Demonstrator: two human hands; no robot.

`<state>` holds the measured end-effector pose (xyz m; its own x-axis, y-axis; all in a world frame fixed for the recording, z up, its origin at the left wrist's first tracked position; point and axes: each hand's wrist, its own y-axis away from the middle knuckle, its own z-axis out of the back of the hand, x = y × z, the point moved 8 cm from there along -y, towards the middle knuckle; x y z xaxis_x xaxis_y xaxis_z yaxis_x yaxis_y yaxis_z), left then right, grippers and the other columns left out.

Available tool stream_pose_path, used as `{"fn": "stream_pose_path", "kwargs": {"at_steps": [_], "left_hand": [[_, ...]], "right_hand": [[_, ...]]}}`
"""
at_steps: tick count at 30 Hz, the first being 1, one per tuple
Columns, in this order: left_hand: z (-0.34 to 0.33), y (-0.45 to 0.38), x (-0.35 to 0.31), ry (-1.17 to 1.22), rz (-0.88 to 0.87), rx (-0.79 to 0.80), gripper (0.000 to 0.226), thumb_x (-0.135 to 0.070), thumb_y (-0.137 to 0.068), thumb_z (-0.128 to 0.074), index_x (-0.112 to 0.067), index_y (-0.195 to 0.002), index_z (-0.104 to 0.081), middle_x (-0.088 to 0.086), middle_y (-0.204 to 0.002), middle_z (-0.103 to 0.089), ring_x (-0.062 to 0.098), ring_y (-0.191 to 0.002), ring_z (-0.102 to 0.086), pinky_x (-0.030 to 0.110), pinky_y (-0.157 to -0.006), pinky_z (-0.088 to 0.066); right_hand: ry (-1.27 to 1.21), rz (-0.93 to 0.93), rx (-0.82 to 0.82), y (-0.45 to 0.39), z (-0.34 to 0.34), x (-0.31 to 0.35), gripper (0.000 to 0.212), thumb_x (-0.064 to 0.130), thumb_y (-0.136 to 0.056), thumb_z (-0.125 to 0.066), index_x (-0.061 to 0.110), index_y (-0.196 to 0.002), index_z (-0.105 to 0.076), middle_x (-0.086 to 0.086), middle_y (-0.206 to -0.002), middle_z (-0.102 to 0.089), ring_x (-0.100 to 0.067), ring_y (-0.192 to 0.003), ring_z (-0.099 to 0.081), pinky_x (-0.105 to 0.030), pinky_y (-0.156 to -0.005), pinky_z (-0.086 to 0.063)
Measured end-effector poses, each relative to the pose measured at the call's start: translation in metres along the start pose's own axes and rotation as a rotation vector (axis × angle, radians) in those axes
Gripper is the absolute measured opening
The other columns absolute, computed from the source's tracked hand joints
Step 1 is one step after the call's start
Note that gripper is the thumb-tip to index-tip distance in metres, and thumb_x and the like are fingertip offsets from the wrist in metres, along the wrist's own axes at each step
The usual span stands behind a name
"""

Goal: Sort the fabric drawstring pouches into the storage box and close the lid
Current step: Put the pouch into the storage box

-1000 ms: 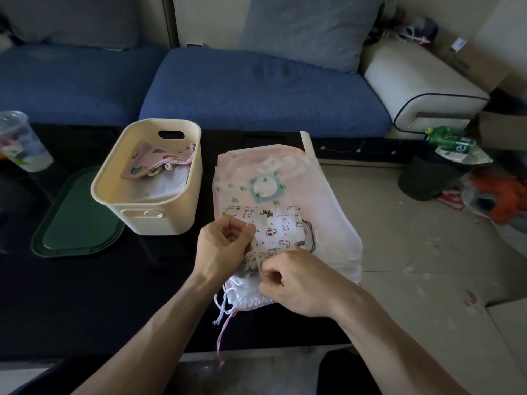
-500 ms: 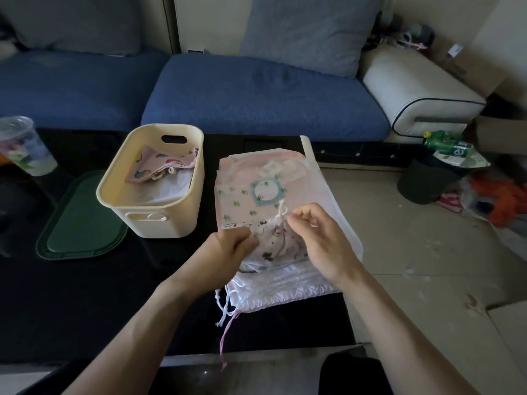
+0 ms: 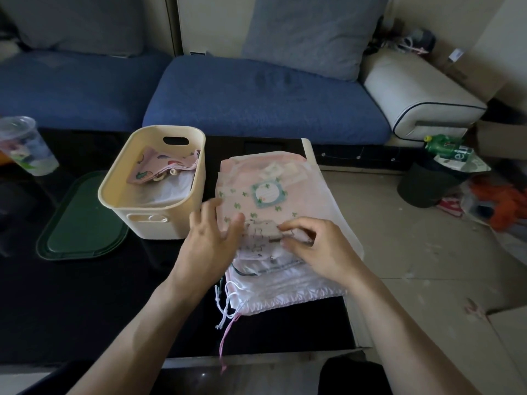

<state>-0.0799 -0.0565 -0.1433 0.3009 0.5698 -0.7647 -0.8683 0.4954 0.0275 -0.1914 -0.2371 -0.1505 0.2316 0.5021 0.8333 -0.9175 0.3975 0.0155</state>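
A blue sofa (image 3: 265, 101) is running along the far side, with grey cushions (image 3: 310, 32) leaning on its back and a cream armrest (image 3: 422, 95) sitting at its right end. A clear plastic cup (image 3: 27, 146) is standing far left on the black table (image 3: 71, 295). A green bottle (image 3: 447, 146) is lying atop a dark bin (image 3: 427, 186) on the right

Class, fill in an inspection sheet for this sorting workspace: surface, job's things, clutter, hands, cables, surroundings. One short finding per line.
Surface: black table, glossy.
Job's things: cream storage box open, a pink pouch inside; green lid flat to its left; pouch stack to its right.
Clutter: plastic cup at far left.
Hands: left hand flat on the stack; right hand pinches the small folded pouch.
Cables: nothing seen; only drawstrings trailing off the stack.
Surroundings: blue sofa, dark bin, floor litter.
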Motion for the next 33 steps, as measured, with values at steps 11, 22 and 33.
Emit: {"fn": "stream_pose_path", "kwargs": {"at_steps": [11,22,33], "left_hand": [[0.006,0.010,-0.035,-0.142,-0.487,0.047,0.023,-0.044,-0.086,-0.072,-0.022,-0.085,-0.066,-0.008,-0.068,-0.064,0.009,-0.061,-0.059,0.039,-0.058,-0.050],[0.053,0.010,-0.027,-0.022,-0.364,0.083,0.034,-0.038,-0.096,-0.056,-0.010,-0.080,-0.066,0.001,-0.065,-0.064,0.016,-0.059,-0.060,0.027,-0.049,-0.047],[0.150,-0.013,0.033,0.008,-0.065,-0.228,0.022,-0.028,-0.090,-0.069,-0.025,-0.111,-0.066,-0.016,-0.076,-0.064,-0.003,-0.069,-0.061,0.010,-0.056,-0.043]], "right_hand": [[-0.057,0.225,-0.049,-0.001,-0.007,0.040,0.042,0.050,-0.086,-0.064,0.013,-0.066,-0.062,0.007,-0.077,-0.044,-0.002,-0.075,-0.047,-0.014,-0.068,-0.039],[-0.665,-0.063,0.149,-0.009,-0.065,0.035,0.034,0.011,-0.085,-0.077,0.005,-0.117,-0.067,-0.015,-0.111,-0.074,-0.032,-0.104,-0.071,-0.043,-0.086,-0.059],[0.001,0.147,0.033,-0.116,-0.053,0.169,0.017,0.023,-0.095,-0.067,0.007,-0.100,-0.068,0.004,-0.093,-0.070,-0.014,-0.088,-0.068,-0.027,-0.078,-0.052]]}}
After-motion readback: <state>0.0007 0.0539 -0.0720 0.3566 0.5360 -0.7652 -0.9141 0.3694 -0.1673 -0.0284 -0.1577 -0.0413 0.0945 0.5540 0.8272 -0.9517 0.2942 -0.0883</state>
